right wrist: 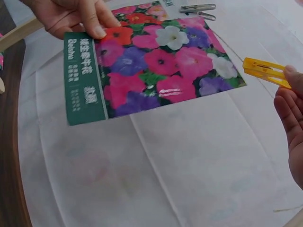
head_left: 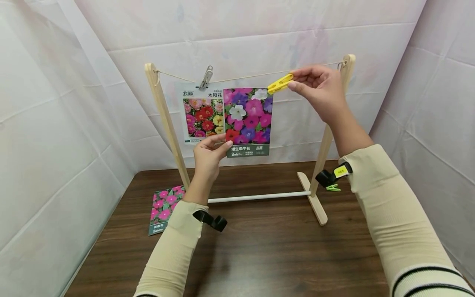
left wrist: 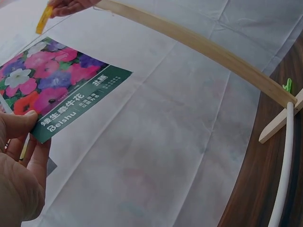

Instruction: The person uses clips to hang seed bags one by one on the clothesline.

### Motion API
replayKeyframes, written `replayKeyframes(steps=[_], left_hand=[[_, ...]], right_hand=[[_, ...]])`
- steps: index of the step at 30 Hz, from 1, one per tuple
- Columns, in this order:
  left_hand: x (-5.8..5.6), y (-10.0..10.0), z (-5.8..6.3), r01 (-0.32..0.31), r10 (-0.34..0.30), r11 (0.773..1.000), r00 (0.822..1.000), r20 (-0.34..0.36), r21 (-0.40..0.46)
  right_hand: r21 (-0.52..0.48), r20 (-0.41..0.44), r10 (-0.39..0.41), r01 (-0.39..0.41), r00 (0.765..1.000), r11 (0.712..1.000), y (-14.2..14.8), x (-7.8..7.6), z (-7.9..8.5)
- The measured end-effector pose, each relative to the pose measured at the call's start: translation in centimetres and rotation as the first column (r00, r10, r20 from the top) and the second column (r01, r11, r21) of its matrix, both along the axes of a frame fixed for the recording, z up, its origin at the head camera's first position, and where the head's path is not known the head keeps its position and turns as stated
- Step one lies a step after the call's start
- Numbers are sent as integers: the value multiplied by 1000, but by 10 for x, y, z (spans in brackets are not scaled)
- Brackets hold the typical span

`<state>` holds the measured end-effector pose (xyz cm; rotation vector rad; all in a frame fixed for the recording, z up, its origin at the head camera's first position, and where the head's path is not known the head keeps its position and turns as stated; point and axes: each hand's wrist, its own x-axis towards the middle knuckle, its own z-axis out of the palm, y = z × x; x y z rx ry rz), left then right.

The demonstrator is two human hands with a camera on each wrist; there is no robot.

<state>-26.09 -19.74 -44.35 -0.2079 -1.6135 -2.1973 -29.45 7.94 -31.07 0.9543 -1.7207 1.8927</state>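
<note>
The flowered seed packet hangs from the person's left hand, whose thumb and fingers pinch it at the lower left edge. Its long axis runs nearly upright, with the green label band at the bottom and the top edge just below the string as the head view has it. The right hand pinches a yellow clothespin between thumb and fingers, its nose pointing left and slightly down at the packet's upper right corner. That corner is the place that counts: the right hand is much the nearer to it, while the left hand's hold lies diagonally opposite. The head view overlaps nose and corner, but the right wrist view suggests a small gap, so I cannot say for sure that they touch. The packet's left side overlaps the right margin of a white card, which a metal clip fixes to the string. Another packet lies on the tabletop by the left post.
</note>
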Motion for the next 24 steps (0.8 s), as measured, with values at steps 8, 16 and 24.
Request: replayKeyframes(steps=[8,16,24], left_hand=[[-6,7,1,-12,12,1000,1000,4,10],[-10,13,2,-23,23,1000,1000,2,14],[-14,16,2,-33,33,999,999,13,-14]], right_hand=[[121,25,-131,127,991,984,-8,-2,29],[295,-79,-254,266,964,918,-20,-5,47],[387,-217,-341,401,915,830,-26,-4,50]])
